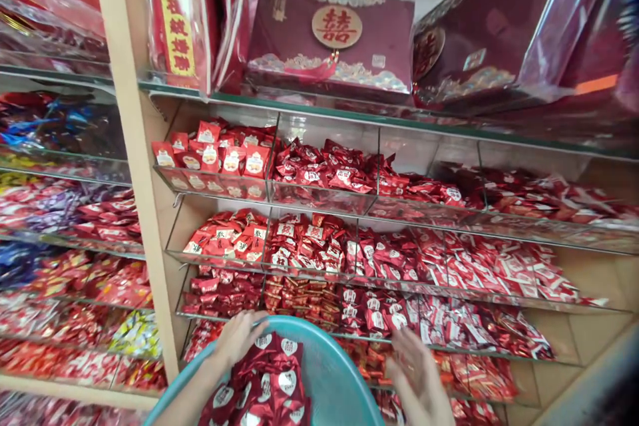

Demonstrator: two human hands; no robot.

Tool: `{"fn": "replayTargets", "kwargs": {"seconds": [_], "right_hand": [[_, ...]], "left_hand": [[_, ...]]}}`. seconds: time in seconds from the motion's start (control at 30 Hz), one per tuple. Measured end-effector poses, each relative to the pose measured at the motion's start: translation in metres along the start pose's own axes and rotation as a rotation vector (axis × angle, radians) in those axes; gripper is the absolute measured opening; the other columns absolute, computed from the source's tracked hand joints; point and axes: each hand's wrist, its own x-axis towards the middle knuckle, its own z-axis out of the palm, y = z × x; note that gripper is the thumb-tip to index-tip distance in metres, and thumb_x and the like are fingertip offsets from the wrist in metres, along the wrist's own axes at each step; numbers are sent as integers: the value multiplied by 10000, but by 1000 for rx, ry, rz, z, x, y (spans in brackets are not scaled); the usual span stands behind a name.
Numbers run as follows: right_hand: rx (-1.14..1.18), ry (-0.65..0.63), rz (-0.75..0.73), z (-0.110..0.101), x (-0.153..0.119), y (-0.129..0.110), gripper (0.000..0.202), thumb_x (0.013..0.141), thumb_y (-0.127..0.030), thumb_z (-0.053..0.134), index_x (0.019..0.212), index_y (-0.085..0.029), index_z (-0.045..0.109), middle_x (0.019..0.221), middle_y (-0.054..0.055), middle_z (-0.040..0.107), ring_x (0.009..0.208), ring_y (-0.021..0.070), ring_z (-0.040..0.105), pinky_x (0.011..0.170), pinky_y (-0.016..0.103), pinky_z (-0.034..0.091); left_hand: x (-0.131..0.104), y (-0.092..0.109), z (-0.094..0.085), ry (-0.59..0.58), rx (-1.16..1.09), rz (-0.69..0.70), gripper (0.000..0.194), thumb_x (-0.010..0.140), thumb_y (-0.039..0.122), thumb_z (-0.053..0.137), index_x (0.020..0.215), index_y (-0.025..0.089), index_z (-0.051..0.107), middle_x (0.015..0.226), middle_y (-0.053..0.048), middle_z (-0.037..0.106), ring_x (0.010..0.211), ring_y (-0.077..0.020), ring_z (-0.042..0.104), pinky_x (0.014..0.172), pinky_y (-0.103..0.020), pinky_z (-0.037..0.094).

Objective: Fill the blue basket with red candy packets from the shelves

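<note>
We see a person's bare left hand (240,339) at the far-left rim of a round teal plastic basin (344,369), its fingers bent near the edge; we cannot tell whether they grip it. The bare right hand (419,379), blurred, hangs just right of the basin, fingers loosely spread, and we make out nothing in its grasp. Glossy dark-red packets with rounded white labels (265,383) lie heaped inside the basin, left of its bare right wall. Beyond it, we look onto tiered, divided glass shelves (319,196) filled with small wrapped packets (mostly red, some faced in white), among them bright-red square packets (233,161) at the far left of the upper tier. A pale wooden upright (130,140) separates these from a left-hand bay, where yellow-and-silver packets (138,334) sit beside it. Above, we find a maroon gift bag with a round gold emblem (292,30).
</note>
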Motion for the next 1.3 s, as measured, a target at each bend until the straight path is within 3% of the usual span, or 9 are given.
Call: {"fn": "replayTargets", "kwargs": {"seconds": [0.07,0.23,0.37,0.47,0.63,0.77,1.03,1.17,1.3], "right_hand": [[-66,21,-250,4,44,-46,518,781,-359,525,1259,-206,396,1301,133,460,1174,246,459,978,415,383],[-291,109,-782,17,149,-162,345,797,-263,500,1135,-192,496,1093,106,595,974,202,569,864,389,448],[-481,154,-935,31,201,-213,264,778,-206,499,1031,-164,560,974,89,636,895,201,582,852,396,434],[-564,44,-982,47,211,-235,247,782,-239,520,1009,-167,586,960,78,649,891,203,582,846,400,427],[-731,-395,-1038,78,202,-257,471,721,-356,645,1154,-197,551,1140,77,606,1050,235,527,912,453,383],[-780,-523,-1033,92,204,-262,557,723,-278,658,1247,-207,483,1161,74,601,1090,242,518,939,477,357],[-665,-538,-1064,91,208,-257,469,765,-219,601,1225,-190,512,1109,69,631,1034,205,567,923,407,396],[-650,-418,-1116,90,204,-253,407,842,-234,486,1247,-186,493,1120,71,625,1004,193,579,905,379,413],[-735,-381,-1159,91,200,-254,465,811,-239,522,1269,-181,473,1228,79,559,1077,211,533,937,378,388]], "left_hand": [[2,-7,4,18,-6,9,387,851,474,358,1095,301,603,1070,-13,660,1001,-186,580,864,-274,403],[2,-19,21,-15,-12,-66,359,836,473,386,1098,310,569,1073,0,649,1017,-192,569,869,-286,400],[2,-20,22,-6,-41,-75,353,838,470,382,1102,318,561,1123,8,629,1055,-195,551,898,-299,389],[1,-16,11,3,-69,-44,336,844,473,373,1071,331,576,1087,16,647,1028,-189,565,880,-288,396],[-4,-8,-4,21,-80,-50,348,845,494,368,1041,315,593,1042,12,667,977,-187,588,834,-269,406],[-9,-6,-9,12,-89,-49,366,854,495,350,1045,298,592,1039,1,670,977,-188,590,811,-258,409],[-12,-8,-9,23,-77,-62,377,848,508,352,1058,304,589,1034,-7,670,983,-189,589,824,-260,401],[-12,-8,-6,27,-70,-57,378,852,505,349,1060,298,588,1058,-8,665,995,-194,585,829,-267,399],[-10,-6,-6,21,-77,-59,371,851,500,356,1067,304,585,1081,-5,660,1008,-192,583,832,-266,399]]}}
